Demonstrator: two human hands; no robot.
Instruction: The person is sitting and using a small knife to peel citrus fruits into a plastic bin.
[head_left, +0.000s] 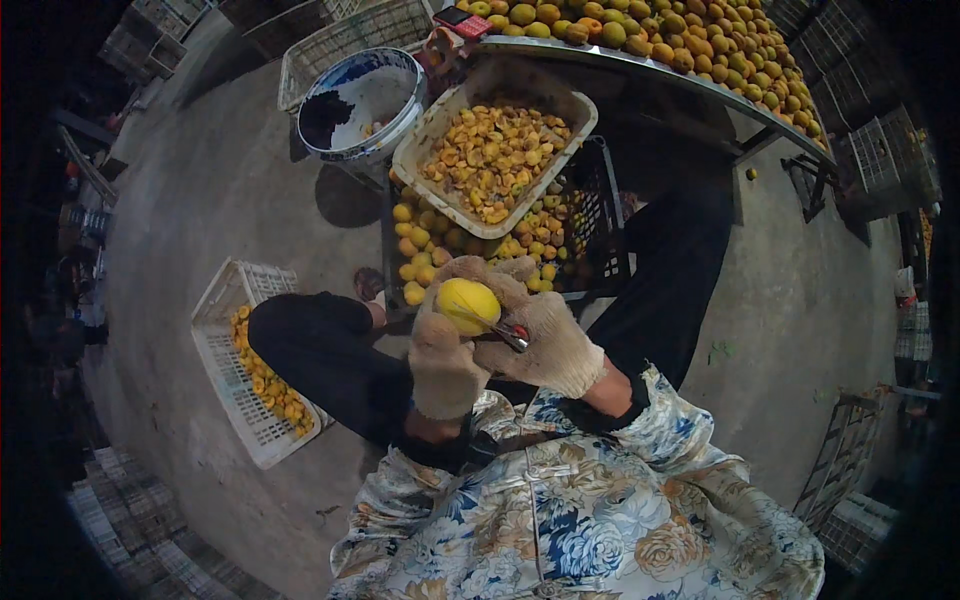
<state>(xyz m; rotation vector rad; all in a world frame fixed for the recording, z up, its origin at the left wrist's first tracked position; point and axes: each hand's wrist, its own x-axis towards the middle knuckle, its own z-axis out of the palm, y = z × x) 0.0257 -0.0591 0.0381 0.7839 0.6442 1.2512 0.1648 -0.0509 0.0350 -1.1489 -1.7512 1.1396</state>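
My left hand (448, 371), in a beige knitted glove, cups a yellow stone fruit (469, 306), an apricot or a small peach. My right hand (551, 337), gloved the same way, grips a small knife (514, 337) with a metal and red handle. Its thin blade lies against the near side of the fruit; whether it has cut in, I cannot tell. Just beyond my hands stands a black plastic crate (611, 225) holding whole fruit. Across its top rests a pale plastic tub (409, 161) of cut fruit pieces.
A white bucket (409, 127) with a stained inside stands left of the tub. Whole fruit covers a metal-edged table (645, 64), with a red phone (463, 22) at its corner. By my left knee, a white basket (217, 367) contains fruit halves. Stacked crates (874, 161) stand right.
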